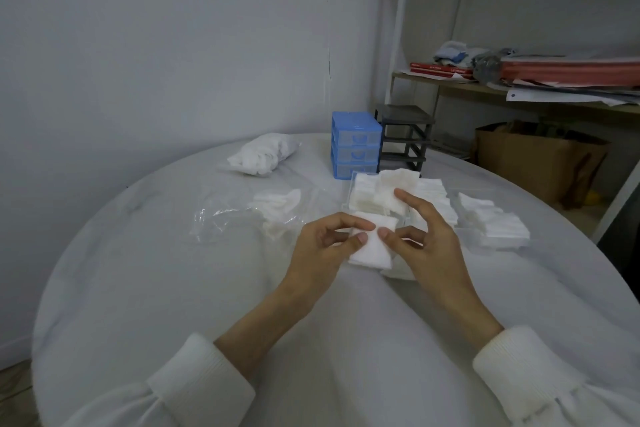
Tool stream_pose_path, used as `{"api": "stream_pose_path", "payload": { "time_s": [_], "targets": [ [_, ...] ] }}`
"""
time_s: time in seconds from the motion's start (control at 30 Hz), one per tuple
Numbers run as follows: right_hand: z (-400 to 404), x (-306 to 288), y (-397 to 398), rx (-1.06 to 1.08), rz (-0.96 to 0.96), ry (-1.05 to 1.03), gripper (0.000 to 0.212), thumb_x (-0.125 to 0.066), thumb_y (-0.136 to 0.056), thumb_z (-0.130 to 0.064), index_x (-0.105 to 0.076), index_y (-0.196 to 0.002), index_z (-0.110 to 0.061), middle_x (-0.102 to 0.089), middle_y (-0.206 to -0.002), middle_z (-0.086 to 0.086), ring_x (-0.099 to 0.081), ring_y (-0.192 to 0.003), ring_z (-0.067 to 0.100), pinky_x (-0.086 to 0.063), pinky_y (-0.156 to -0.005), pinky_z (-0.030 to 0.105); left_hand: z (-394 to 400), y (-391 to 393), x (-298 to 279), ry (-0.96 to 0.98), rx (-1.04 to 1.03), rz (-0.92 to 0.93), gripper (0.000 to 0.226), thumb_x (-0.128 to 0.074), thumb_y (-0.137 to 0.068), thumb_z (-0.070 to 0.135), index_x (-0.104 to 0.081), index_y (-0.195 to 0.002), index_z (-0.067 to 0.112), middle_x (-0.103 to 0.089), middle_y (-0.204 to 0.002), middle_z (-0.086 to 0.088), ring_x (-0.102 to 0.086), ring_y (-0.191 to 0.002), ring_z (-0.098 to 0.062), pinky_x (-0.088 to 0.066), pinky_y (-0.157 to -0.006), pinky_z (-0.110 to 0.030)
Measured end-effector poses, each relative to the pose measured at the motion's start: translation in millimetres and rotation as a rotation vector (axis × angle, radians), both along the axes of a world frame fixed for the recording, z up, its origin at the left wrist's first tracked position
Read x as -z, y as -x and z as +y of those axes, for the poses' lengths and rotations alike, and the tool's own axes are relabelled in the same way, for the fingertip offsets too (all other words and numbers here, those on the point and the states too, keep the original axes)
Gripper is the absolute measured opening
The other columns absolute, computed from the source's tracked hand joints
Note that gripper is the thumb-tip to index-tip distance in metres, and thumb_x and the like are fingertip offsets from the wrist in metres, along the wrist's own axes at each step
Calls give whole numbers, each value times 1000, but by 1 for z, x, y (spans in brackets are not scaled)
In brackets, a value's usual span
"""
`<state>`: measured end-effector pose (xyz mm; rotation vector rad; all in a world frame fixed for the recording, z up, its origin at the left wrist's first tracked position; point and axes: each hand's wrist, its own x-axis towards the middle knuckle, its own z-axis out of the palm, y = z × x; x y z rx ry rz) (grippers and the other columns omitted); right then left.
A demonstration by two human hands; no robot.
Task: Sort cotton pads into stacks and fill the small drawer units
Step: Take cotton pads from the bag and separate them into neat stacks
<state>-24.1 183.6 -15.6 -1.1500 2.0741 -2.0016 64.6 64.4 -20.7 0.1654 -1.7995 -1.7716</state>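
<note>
Pinching one pad stack (pixel 372 246), both hands (pixel 323 246) (pixel 424 239) sort; blue drawer unit (pixel 356 145) seemingly unfilled, bagged pads (pixel 261 153) remain.

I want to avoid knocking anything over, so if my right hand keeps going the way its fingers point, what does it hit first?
Probably the loose cotton pad lying over the clear drawer, just ahead of your right hand; depth is unclear.

nothing can be read; the red books (pixel 441 70) on the shelf (pixel 450 87) at two o'clock carry white lettering, too blurred to make out
</note>
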Motion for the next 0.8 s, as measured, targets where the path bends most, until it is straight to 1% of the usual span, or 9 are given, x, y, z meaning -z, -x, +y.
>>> {"api": "stream_pose_path", "payload": {
  "time_s": [0.13, 0.2, 0.3, 0.37, 0.47, 0.53, 0.6, 0.67, 0.8],
  "targets": [
    [-1, 1, 2, -6, 17, 3, 54, -68, -81, -6, -47, -124, -33, -50, -120, -20, -64, -79, 4, -52, -67, 13, 0, 0, 0, -3, 35, -15, 22, -61, -83, -7, -71, -85, 12, -70, -96, -6, -65, -88, -18, -53, -71, -22],
    [-1, 2, 4, 31, 44, 7, 54, -69, -82, -8, -46, -121, -37, -53, -118, -15, -62, -88, -1, -49, -74, 10, -2, 0, 0, 3, 10, -26, 24, -62, -82, -8, -71, -86, 13, -69, -98, -7, -65, -87, -19, -53, -70, -22],
    [3, 0, 7, 118, 94, 45, 43, -64, -86, -15, -49, -122, -36, -52, -118, -22, -52, -97, -14, -41, -82, 2, -6, -1, 1, 46, -119, -60, 30, -63, -81, -8, -71, -84, 21, -67, -97, -3, -61, -76, -14, -47, -62, -15],
    [4, -2, 7, 148, 98, 89, 37, -60, -89, -17, -51, -121, -34, -50, -120, -29, -50, -100, -13, -40, -84, 2, -8, -1, 2, 74, -202, -93, 33, -63, -81, -8, -69, -86, 24, -65, -98, -2, -59, -74, -12, -44, -57, -10],
    [4, -3, 6, 144, 88, 138, 33, -58, -90, -16, -55, -120, -30, -53, -122, -24, -53, -104, -7, -44, -87, 8, -11, -1, 5, 132, -281, -152, 37, -63, -81, -7, -66, -87, 30, -64, -101, -3, -59, -80, -15, -45, -56, -9],
    [4, -4, 5, 127, 84, 152, 27, -60, -89, -17, -61, -113, -28, -60, -116, -21, -57, -100, -2, -46, -85, 10, -11, 0, 6, 136, -291, -165, 37, -63, -81, -7, -66, -88, 29, -64, -101, -4, -61, -82, -18, -46, -56, -9],
    [4, -4, 5, 97, 83, 137, 17, -63, -86, -16, -68, -97, -28, -68, -100, -18, -61, -92, 3, -47, -80, 12, -10, 0, 6, 116, -279, -166, 38, -63, -81, -8, -66, -88, 29, -65, -100, -4, -62, -82, -19, -47, -58, -10],
    [4, -3, 4, 54, 75, 108, 16, -67, -83, -10, -70, -87, -26, -71, -90, -13, -63, -85, 7, -47, -77, 12, -10, -1, 5, 95, -258, -152, 39, -62, -80, -9, -66, -88, 30, -66, -99, -2, -62, -79, -19, -47, -60, -13],
    [3, 0, 1, 6, 33, 56, 20, -71, -78, -5, -71, -86, -23, -70, -85, -3, -62, -77, 11, -49, -74, 14, -10, 1, 5, 81, -282, -110, 40, -62, -80, -9, -65, -88, 31, -66, -100, -3, -63, -84, -22, -49, -64, -19]
  ]
}}
